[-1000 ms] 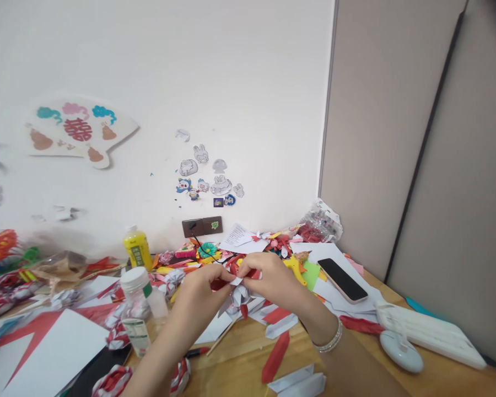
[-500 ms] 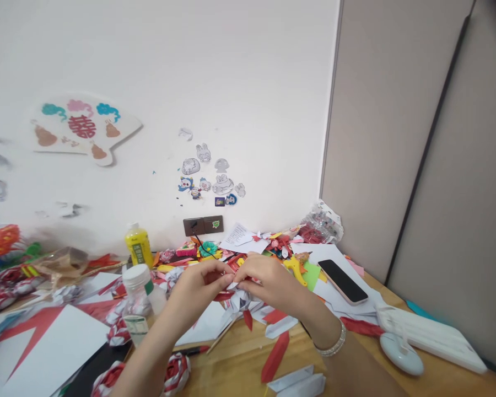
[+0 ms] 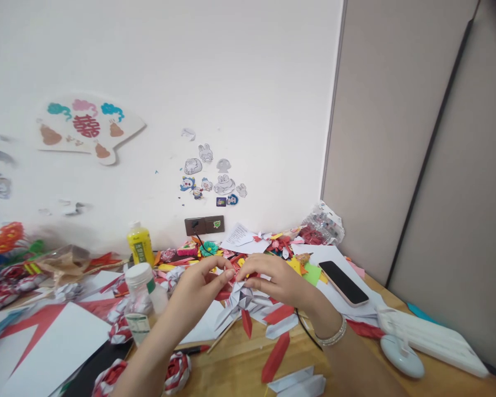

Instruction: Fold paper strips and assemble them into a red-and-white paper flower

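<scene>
A cluster of folded white paper is held up over the table's middle, its pointed flaps spreading downward. The thumb and fingers of my left hand are pinched at its upper left; their tips partly hide what lies between them. From the other side my right hand, with a sparkly bracelet on the wrist, grips the top of the paper with thumb and fingertips. Red folded strips and white folded strips lie on the wood below.
A clear jar with a white lid stands beside my left forearm, a yellow bottle behind it. Right of my hands lie a phone and a white device. Red-and-white paper balls, paper sheets and scraps surround them.
My fingertips have drawn slightly apart at the top of the folded paper, and more of the white cluster shows beneath them. The view has shifted a little.
</scene>
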A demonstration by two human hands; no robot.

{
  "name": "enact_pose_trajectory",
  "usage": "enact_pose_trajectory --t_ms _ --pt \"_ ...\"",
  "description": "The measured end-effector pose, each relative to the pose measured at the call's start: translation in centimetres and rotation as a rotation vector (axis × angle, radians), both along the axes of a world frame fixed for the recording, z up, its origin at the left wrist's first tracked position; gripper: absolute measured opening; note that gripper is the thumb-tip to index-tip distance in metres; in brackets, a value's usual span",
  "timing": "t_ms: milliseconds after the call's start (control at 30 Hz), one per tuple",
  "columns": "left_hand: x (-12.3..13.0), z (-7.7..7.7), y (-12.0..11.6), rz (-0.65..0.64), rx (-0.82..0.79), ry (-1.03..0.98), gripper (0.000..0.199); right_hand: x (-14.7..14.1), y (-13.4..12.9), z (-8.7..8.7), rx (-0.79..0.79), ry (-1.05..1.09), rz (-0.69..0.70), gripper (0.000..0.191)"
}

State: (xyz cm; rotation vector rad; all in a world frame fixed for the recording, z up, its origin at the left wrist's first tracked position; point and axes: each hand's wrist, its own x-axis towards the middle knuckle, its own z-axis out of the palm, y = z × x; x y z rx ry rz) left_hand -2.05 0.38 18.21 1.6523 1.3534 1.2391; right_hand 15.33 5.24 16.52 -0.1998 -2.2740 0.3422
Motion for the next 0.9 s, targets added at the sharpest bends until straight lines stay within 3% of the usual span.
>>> enact_pose_trajectory --t_ms 133,433,567,733,800,900 --pt "0.1 0.1 -0.1 0.033 0.038 0.039 0.019 -0.2 -0.4 0.0 -0.081 0.012 -0.040 0.027" --pt "-0.2 -0.7 0.5 0.046 0.085 0.083 0.017 -1.0 -0.2 -0.3 0.083 0.069 0.009 0.031" --pt "-0.2 -0.6 0.6 0.052 0.117 0.105 0.017 -0.8 -0.3 -0.3 0.083 0.058 0.028 0.034" --pt "-0.3 -0.6 0.4 0.139 0.158 0.131 0.017 -0.4 -0.6 0.0 -0.042 0.029 -0.022 0.043" --pt "-0.2 -0.7 0.4 0.163 0.178 0.159 0.018 -0.6 -0.8 0.1 -0.018 0.025 -0.059 0.047" --pt "0.0 -1.0 0.5 0.252 0.262 0.268 0.018 -1.2 -1.3 0.1 0.084 0.041 -0.218 0.039"
